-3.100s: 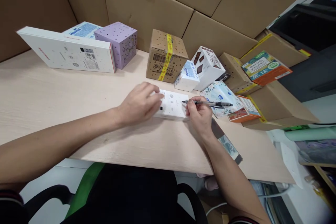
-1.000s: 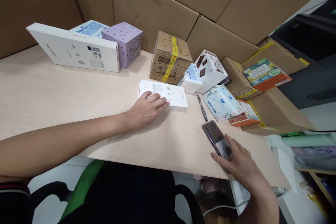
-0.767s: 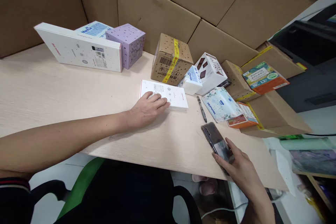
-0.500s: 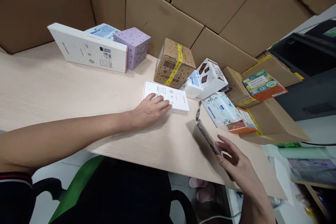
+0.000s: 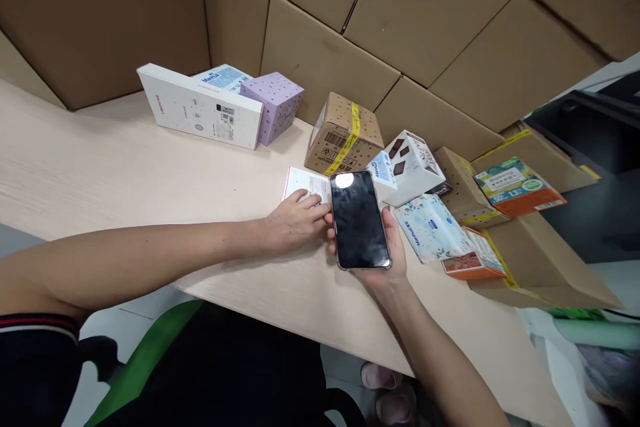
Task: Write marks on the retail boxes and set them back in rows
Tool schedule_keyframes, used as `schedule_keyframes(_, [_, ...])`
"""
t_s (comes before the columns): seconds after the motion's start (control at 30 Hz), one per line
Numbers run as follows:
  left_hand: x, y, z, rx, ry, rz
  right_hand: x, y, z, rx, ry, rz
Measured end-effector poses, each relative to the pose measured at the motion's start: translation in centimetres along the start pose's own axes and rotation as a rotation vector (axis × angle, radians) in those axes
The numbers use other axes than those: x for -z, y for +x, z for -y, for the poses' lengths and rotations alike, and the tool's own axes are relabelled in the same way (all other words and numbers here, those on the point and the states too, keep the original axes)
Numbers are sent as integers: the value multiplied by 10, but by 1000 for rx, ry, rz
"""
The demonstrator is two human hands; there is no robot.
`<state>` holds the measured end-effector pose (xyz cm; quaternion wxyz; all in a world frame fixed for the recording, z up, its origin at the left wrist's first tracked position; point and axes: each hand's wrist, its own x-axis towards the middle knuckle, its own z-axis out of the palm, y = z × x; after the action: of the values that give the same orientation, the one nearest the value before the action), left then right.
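Note:
My right hand (image 5: 393, 260) grips a smartphone (image 5: 361, 221) with a dark screen turned up toward me. A bright reflection shows near the top of that screen. My left hand (image 5: 295, 221) lies palm down with its fingers spread on a flat white box (image 5: 301, 180), its fingertips close to the phone's left edge. The phone and my left hand hide much of this box. Just behind stands a brown carton (image 5: 345, 133) with yellow tape.
A larger white box (image 5: 200, 110) leans beside a purple box (image 5: 275, 107) at the back left. To the right are a white box with brown squares (image 5: 415, 167), a tissue pack (image 5: 433, 227) and an open carton (image 5: 545, 257). Stacked cardboard boxes (image 5: 320, 33) line the back.
My right hand has brought the smartphone left and up from the table's right side, turning its screen toward me. My left hand stays on the flat white box. The view has shifted slightly.

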<state>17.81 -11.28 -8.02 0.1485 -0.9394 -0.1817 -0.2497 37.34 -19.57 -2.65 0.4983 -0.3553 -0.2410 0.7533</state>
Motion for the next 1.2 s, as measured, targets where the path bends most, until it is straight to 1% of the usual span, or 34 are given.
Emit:
schedule_keyframes(0.07, [1,0,0,-6,4,7,3,4,-5,-19,56,6])
schedule_keyframes(0.27, [4,-3,1,-31,43,-45,12,-3,-10,-73,121,-36])
schedule_keyframes(0.37, [6,-3,1,-43,54,-35,16,-3,-12,-83,137,-58])
schedule_keyframes(0.5, [9,-1,1,-27,35,1,16,1,-13,-84,144,-50])
schedule_keyframes(1.03, [7,-1,0,4,-15,3,15,1,-12,-51,62,-31])
schedule_keyframes(1.2, [8,-1,0,3,5,9,17,3,-12,-43,39,-25])
